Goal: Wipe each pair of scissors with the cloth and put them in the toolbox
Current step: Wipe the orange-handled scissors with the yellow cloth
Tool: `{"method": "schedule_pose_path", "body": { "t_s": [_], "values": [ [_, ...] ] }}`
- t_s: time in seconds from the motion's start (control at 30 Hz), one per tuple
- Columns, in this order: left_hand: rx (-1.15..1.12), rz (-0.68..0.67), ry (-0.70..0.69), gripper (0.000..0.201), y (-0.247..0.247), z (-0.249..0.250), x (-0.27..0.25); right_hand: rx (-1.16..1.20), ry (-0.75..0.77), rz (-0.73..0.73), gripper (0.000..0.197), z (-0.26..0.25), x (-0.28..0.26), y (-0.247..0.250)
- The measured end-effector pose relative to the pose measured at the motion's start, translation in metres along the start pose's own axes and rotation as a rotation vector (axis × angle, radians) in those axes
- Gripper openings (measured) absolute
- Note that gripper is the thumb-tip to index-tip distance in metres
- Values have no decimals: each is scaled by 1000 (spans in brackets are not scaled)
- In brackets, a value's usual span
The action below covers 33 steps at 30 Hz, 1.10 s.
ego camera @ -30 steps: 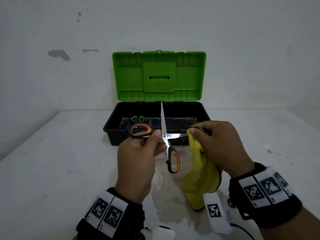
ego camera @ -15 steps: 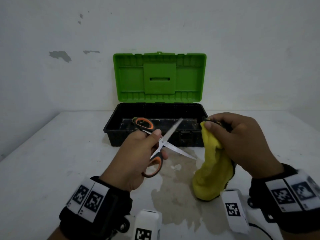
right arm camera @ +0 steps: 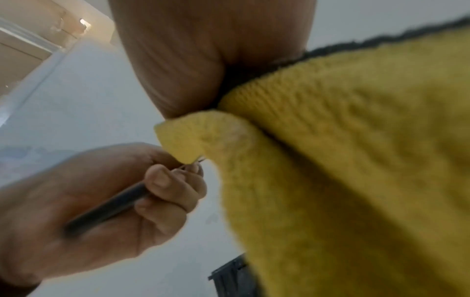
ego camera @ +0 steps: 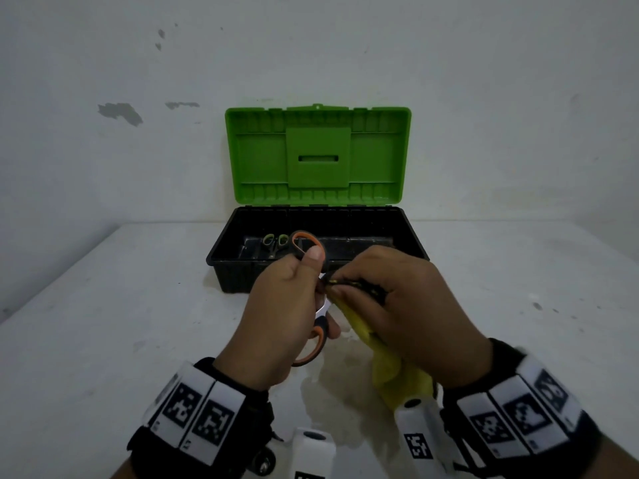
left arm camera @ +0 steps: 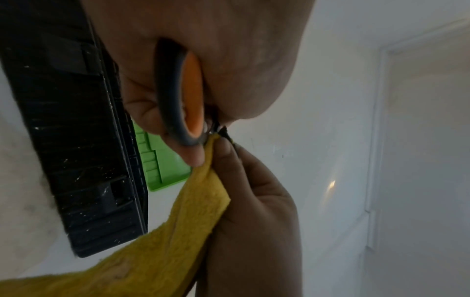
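Observation:
My left hand [ego camera: 287, 305] grips the orange-and-black scissors [ego camera: 313, 344] by their handles, in front of the toolbox. One handle loop [ego camera: 304, 242] sticks up above my thumb; the other handle [left arm camera: 183, 96] lies in my palm. My right hand [ego camera: 390, 305] pinches the yellow cloth [ego camera: 390, 371] around the blades, right at the pivor next to my left thumb. The blades are hidden inside the cloth [right arm camera: 343, 160] and behind the hand. The cloth [left arm camera: 162, 251] hangs down below both hands. A smaller pair of green-handled scissors [ego camera: 275, 242] lies inside the black toolbox [ego camera: 235, 271].
The toolbox's green lid [ego camera: 318, 155] stands open against the white wall. A wet stain [ego camera: 332, 385] marks the white table under my hands. The table's left edge [ego camera: 55, 281] runs diagonally toward me.
The scissors' blades were spread open and apart from the cloth; now my right hand has closed the cloth over the blades beside my left hand, and both hands have come together.

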<state>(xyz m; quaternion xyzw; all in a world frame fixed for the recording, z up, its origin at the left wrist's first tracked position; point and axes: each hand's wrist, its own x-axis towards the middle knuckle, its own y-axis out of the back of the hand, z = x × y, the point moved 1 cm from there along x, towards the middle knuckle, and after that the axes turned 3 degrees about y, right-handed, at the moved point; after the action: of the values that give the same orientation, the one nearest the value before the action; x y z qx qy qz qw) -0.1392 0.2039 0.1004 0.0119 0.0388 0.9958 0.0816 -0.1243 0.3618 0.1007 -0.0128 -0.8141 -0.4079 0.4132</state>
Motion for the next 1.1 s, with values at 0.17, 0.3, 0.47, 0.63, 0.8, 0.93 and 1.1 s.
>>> {"method": "schedule_pose_path", "body": {
  "t_s": [0.17,0.3,0.47,0.63,0.8,0.93,1.1],
  "values": [
    [-19,20,9,43,1,-5,0,-22,-72,91,7,9,-3,0],
    [-18,10,-3,43,-1,-4,-1,-30,-32,36,7,5,-5,-1],
    [-19,17,-12,44,0,-2,-1,-53,-96,119,3,12,-1,3],
    [-25,6,-15,45,2,-3,-3,-37,-63,96,4,11,-4,-1],
    [-24,11,8,45,4,-5,-2,-53,-133,133,4,19,-4,3],
    [-7,1,4,46,3,-5,-2,-52,-86,126,5,15,-7,4],
    [19,1,3,47,4,-6,1,-65,-176,213,5,30,-5,9]
  ]
}}
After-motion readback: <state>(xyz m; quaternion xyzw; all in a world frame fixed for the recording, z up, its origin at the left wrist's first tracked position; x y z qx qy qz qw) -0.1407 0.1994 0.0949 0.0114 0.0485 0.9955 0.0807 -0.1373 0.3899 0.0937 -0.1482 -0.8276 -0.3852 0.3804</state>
